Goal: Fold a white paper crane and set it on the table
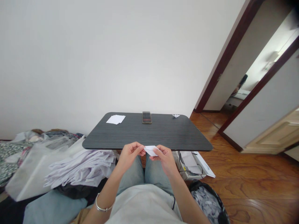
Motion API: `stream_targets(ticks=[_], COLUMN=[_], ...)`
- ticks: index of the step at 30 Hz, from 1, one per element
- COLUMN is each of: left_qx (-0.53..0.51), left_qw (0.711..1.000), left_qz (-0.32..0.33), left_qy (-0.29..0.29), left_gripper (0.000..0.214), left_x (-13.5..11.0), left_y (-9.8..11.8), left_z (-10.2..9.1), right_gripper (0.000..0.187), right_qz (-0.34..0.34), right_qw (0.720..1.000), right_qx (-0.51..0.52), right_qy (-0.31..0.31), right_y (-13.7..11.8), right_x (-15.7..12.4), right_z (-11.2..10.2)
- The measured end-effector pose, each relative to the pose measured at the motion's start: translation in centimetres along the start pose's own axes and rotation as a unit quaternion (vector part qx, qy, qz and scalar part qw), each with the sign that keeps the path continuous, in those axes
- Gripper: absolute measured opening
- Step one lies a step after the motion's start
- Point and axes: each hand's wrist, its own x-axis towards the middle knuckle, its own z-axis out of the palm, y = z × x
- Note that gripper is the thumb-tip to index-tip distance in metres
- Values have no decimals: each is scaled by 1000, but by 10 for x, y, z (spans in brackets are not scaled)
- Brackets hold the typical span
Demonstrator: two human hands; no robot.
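Both hands pinch a small folded piece of white paper (151, 150) just in front of the near edge of a dark wood-grain table (130, 137). My left hand (130, 153) grips the paper's left side with its fingertips closed; a silver bracelet is on that wrist. My right hand (164, 156) holds the right side, fingers curled around it. On the table lie a small stack of white paper sheets (116, 119) at the far left, a phone (147, 117) at the far middle, and a small folded paper figure (176, 116) at the far right.
A pile of white papers (81, 168) and a clear plastic bag (35, 165) lie to my left. A black bin with paper scraps (207, 202) stands at my right on the wooden floor (252, 180). An open doorway at the right shows a person (240, 84) far off.
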Motion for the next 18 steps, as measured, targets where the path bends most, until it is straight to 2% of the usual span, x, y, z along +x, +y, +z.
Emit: stream_targets(ticks=[5, 18], left_qx=[25, 32], left_qw=[1000, 999], left_qz=[12, 6], left_qy=[3, 10], left_gripper=[20, 24], left_x=[-2, 0], left_y=[1, -5], left_z=[2, 2], right_gripper=[27, 27], right_qz=[0, 2], right_qw=[1000, 1000], right_qx=[3, -5], right_qy=[-4, 0], right_y=[0, 5], right_x=[1, 4], right_z=[0, -1])
